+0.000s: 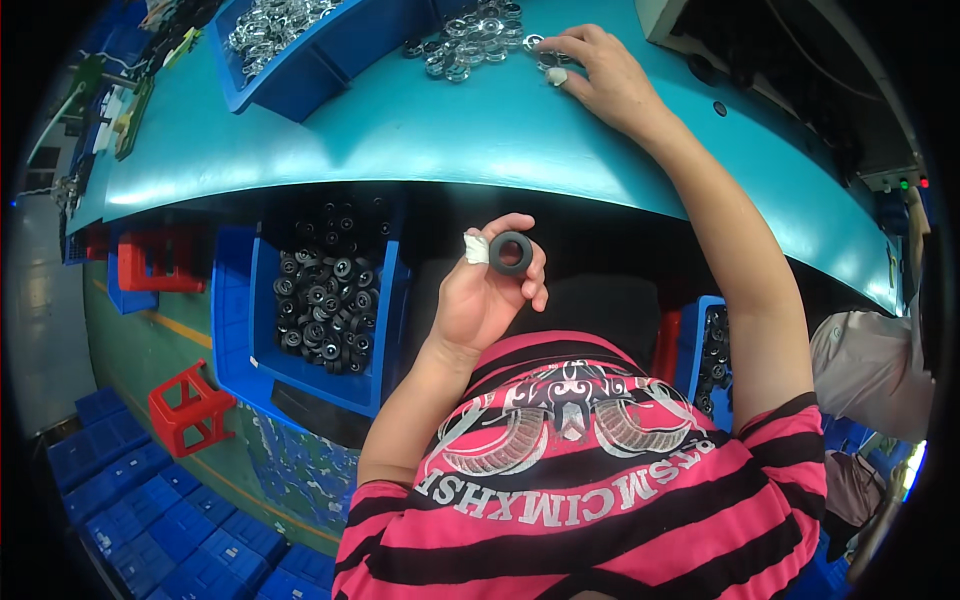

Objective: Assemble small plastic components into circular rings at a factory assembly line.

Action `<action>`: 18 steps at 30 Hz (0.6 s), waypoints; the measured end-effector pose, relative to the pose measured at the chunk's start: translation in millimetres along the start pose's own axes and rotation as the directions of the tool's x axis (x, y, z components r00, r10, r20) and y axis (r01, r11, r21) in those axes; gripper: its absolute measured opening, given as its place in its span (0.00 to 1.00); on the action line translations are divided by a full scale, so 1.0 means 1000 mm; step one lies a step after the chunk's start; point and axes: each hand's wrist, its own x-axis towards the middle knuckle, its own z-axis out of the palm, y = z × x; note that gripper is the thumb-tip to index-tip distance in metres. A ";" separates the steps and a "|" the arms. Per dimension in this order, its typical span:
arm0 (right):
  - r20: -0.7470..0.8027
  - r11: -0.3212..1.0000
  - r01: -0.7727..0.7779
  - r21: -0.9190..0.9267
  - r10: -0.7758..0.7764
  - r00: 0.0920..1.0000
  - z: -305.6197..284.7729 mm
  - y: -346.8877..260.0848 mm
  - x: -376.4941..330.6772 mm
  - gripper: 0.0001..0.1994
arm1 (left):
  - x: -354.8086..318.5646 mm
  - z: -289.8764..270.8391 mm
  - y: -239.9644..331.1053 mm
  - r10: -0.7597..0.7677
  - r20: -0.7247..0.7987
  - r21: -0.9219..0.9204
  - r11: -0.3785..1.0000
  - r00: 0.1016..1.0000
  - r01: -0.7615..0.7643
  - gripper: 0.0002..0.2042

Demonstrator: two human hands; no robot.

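**Black ring (496,266) in left hand (478,303); right hand (612,88) at clear round pieces (475,46)**

Left: fingers closed around the ring, its hole facing the camera; round, so no long axis to note. Right: thumb and forefinger slightly parted, clear pieces at the tips; cannot tell if one is gripped. Key relation: loose pile spreads toward 9 o'clock from the right fingertips on the teal table (400,130), right hand nearer. From the ring, pile lies at 12 o'clock, well apart.
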 end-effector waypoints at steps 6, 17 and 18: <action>0.015 0.986 -0.042 0.162 0.040 0.999 -0.004 0.003 -0.002 0.16 | 0.002 -0.001 -0.001 0.003 0.013 -0.034 0.999 1.000 -0.003 0.28; 0.031 0.792 -0.233 0.565 0.262 0.965 -0.051 -0.029 -0.021 0.15 | 0.000 -0.007 -0.001 0.039 -0.024 -0.048 0.998 0.999 -0.040 0.28; 0.050 0.731 -0.224 0.645 0.252 0.967 -0.063 -0.040 -0.035 0.15 | 0.001 -0.007 -0.001 0.037 -0.030 -0.052 0.998 0.999 -0.038 0.28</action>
